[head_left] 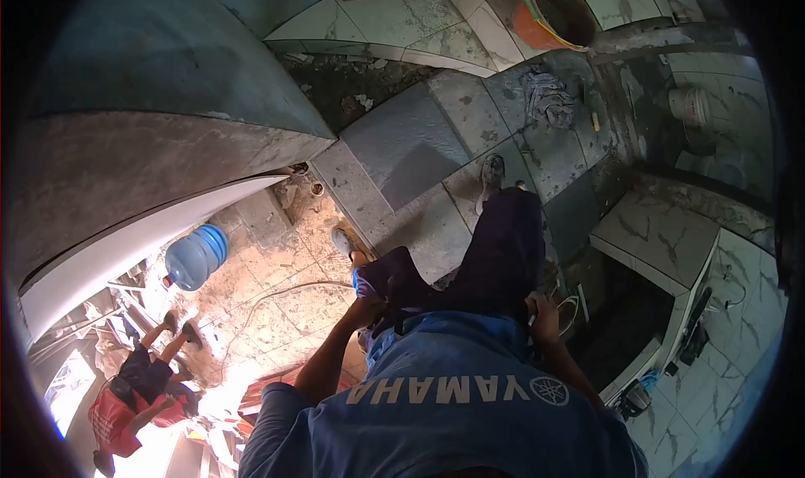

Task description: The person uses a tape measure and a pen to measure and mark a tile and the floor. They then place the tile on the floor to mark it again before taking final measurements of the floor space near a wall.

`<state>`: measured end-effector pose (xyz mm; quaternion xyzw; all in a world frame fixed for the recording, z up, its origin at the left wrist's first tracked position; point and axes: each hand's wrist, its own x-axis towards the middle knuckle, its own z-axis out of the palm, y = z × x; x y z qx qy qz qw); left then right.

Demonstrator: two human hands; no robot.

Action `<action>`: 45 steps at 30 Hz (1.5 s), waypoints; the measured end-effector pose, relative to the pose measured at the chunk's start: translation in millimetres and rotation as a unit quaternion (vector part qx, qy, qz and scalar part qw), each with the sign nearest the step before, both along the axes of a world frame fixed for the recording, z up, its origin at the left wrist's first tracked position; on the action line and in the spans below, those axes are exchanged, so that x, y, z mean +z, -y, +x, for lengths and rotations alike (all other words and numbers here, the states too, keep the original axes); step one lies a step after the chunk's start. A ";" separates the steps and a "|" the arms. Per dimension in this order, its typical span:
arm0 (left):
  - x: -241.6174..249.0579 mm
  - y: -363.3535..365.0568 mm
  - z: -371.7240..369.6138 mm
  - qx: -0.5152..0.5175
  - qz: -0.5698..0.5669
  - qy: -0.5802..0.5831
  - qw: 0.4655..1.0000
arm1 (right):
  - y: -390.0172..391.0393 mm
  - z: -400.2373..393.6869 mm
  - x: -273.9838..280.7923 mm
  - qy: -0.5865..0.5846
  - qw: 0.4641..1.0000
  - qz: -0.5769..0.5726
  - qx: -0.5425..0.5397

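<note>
At my left thigh, my left hand (363, 312) is closed, its fingers curled onto the dark trousers (499, 251). My right hand (543, 314) hangs by the right hip with its fingers pressed together. A small pale spot shows at those fingers, too small to name. Between the arms is the blue shirt (453, 436) with YAMAHA lettering. One shoe (493, 172) stands on the grey tiles ahead, the other shoe (342, 241) on the dusty floor at left.
A blue water jug (197, 257) lies on the floor at left, near a co-worker in a red shirt (126, 415). An orange bucket (553, 12) and a crumpled cloth (547, 98) are ahead. At right, a tiled ledge (662, 231) borders a dark recess. A cable (293, 288) crosses the floor.
</note>
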<state>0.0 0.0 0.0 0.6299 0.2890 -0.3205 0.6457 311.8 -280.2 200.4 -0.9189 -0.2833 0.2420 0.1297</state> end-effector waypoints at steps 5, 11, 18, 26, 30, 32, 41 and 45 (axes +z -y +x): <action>37.0 -17.7 -16.7 0.011 -0.086 0.016 0.996 | 12.9 -26.6 31.8 -0.061 0.998 -0.003 -0.003; 56.0 -1.2 -3.6 -0.048 -0.154 -0.002 0.987 | 24.9 46.3 15.3 -0.045 0.998 0.037 0.009; -1.4 -12.5 106.2 0.118 -0.081 -0.132 0.981 | -9.2 273.4 -111.0 0.152 0.977 0.151 0.002; -40.4 -58.9 215.4 -0.014 0.075 -0.128 0.989 | -14.0 442.7 -344.3 0.037 0.990 0.131 0.025; -157.8 -101.6 270.5 -0.280 0.218 0.066 0.933 | -65.7 464.4 -479.4 0.056 0.966 0.177 0.178; -199.5 -120.4 328.0 -0.171 0.195 0.025 0.965 | -101.0 469.4 -535.7 0.093 0.946 0.186 0.248; -198.3 -108.7 415.0 0.252 0.101 -0.187 0.944 | -226.8 421.0 -638.3 -0.005 0.831 0.337 0.443; -155.2 -94.1 419.4 0.307 0.060 -0.211 0.926 | -230.5 417.1 -639.6 -0.006 0.840 0.328 0.432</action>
